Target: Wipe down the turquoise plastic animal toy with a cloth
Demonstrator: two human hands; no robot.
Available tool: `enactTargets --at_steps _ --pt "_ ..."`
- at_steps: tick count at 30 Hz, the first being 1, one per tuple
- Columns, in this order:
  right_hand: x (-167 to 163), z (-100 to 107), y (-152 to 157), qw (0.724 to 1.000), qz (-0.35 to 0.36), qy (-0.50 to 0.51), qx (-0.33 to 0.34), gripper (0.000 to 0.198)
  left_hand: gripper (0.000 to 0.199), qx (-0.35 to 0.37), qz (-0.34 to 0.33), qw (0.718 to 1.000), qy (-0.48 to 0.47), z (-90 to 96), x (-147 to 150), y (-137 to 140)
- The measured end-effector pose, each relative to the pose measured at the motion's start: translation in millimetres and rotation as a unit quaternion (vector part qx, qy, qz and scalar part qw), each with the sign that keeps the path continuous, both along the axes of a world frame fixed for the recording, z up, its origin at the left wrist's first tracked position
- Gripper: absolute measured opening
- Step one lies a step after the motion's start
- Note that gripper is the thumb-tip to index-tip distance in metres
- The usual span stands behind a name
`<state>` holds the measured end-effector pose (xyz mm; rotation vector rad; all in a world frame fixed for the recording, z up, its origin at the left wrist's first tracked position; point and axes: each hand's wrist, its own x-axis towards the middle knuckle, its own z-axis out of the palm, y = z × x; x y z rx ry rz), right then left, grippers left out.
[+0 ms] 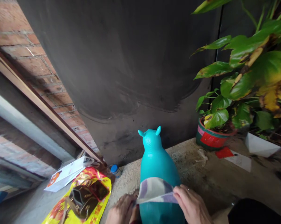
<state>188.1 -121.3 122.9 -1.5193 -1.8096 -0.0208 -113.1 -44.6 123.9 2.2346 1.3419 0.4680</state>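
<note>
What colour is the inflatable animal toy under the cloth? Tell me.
Teal: the inflatable animal toy shows best in the head view.

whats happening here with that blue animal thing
A person holds a piece of cloth stretched across the back of a teal inflatable animal toy, with the left hand at one end and the right hand at the other. The toy stands on a concrete ledge facing a dark wall. A potted plant sits to the right, a yellow bag to the left.
</note>
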Motion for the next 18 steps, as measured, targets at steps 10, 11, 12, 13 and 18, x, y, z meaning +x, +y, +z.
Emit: enactTargets --at_steps 10,11,12,13,18 --pt "26.0 9.5 86.5 0.985 -0.1 -0.082 -0.111 0.035 0.034 0.15 -0.004 0.971 0.186 52.4 55.6 81.9" --pt "27.0 1.5 97.0 0.98 -0.129 -0.092 -0.117 0.037 0.037 0.158 0.02 0.969 0.187 41.9 64.0 87.0" --pt "26.0 -7.9 104.8 0.976 -0.155 -0.095 -0.119 0.04 0.041 0.162 0.046 0.969 0.182 28.6 71.0 89.2" --pt "22.5 -18.6 109.5 0.973 -0.175 -0.096 -0.118 0.042 0.044 0.163 0.071 0.969 0.171 12.3 76.5 88.8" --pt "-25.4 -88.4 100.9 0.97 -0.177 -0.094 -0.138 0.047 0.046 0.111 0.122 0.985 0.043 -101.9 88.9 62.9"
